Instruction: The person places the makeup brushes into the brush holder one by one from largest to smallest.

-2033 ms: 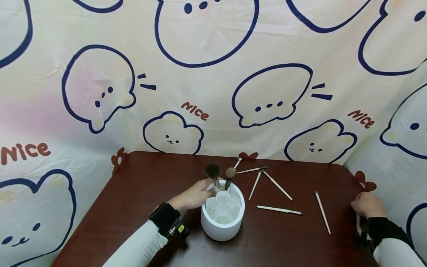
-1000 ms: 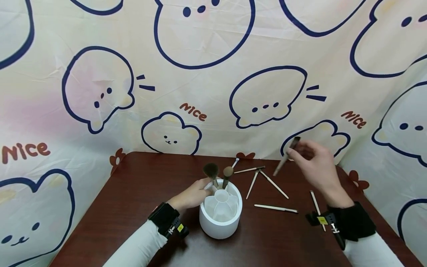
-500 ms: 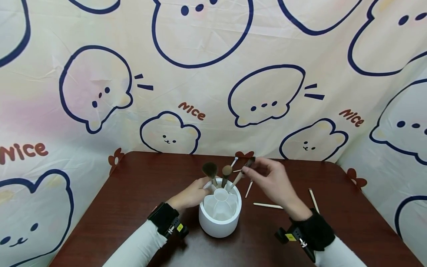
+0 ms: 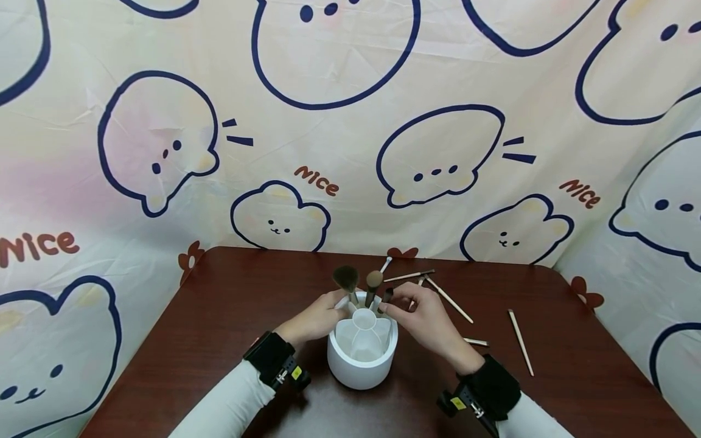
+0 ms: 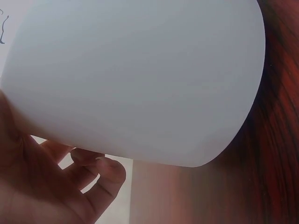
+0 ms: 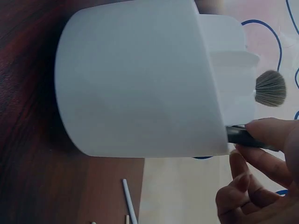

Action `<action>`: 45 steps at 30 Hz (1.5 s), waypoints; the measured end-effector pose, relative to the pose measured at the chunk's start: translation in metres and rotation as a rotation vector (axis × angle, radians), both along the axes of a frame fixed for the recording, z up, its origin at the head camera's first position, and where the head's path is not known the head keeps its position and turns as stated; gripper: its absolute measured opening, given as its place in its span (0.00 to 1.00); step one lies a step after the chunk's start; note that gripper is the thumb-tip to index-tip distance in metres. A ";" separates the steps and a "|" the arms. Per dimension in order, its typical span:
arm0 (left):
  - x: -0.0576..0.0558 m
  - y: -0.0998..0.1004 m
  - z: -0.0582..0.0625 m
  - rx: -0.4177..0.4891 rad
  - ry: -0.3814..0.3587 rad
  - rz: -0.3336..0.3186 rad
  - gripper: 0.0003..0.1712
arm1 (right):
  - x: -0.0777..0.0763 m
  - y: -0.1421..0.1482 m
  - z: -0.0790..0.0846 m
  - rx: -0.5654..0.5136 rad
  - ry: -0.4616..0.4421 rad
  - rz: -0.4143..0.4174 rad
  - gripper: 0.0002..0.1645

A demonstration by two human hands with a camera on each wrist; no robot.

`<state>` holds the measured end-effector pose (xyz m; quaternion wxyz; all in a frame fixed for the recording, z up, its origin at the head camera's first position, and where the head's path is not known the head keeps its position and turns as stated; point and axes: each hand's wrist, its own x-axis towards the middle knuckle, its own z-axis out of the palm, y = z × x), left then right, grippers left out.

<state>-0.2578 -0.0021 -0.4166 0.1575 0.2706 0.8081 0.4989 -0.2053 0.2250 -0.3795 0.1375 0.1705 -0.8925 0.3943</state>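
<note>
A white round brush holder (image 4: 361, 372) with inner compartments stands upright on the table. My left hand (image 4: 313, 317) grips its left rim; in the left wrist view curled fingers (image 5: 110, 179) show beside the wall. Two makeup brushes stand in the back compartments, one with a wide dark head (image 4: 346, 278), the other with a rounded brown head (image 4: 374, 280). At the right rim my right hand (image 4: 426, 317) pinches a third makeup brush (image 6: 239, 136) between thumb and finger. Its lower part is hidden inside the holder.
Several thin pale brushes lie on the dark wood table (image 4: 263, 274): a slanting one (image 4: 450, 300), one at the right (image 4: 520, 342), one partly behind my right forearm (image 4: 476, 342). A patterned cloth (image 4: 350, 146) hangs behind the table.
My right hand has come from the table's right edge, carrying the makeup brush leftward, and has lowered it into the holder. My left hand has stayed on the holder.
</note>
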 end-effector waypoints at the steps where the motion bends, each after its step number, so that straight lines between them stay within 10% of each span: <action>1: 0.000 0.000 0.000 0.000 0.001 0.000 0.31 | 0.000 0.000 -0.001 0.008 0.010 -0.002 0.05; 10: -0.001 0.000 0.000 0.012 0.005 -0.008 0.29 | -0.001 0.021 0.011 0.035 -0.039 0.035 0.15; 16: -0.003 0.001 0.001 0.004 0.010 0.000 0.30 | -0.029 0.072 0.024 0.105 -0.038 -0.020 0.21; 28: -0.002 -0.001 -0.001 -0.014 0.009 0.014 0.31 | -0.073 0.156 -0.027 0.276 -0.294 -0.132 0.22; 45: 0.001 0.001 -0.001 -0.005 0.002 0.011 0.30 | -0.085 0.146 -0.054 0.423 -0.382 -0.197 0.10</action>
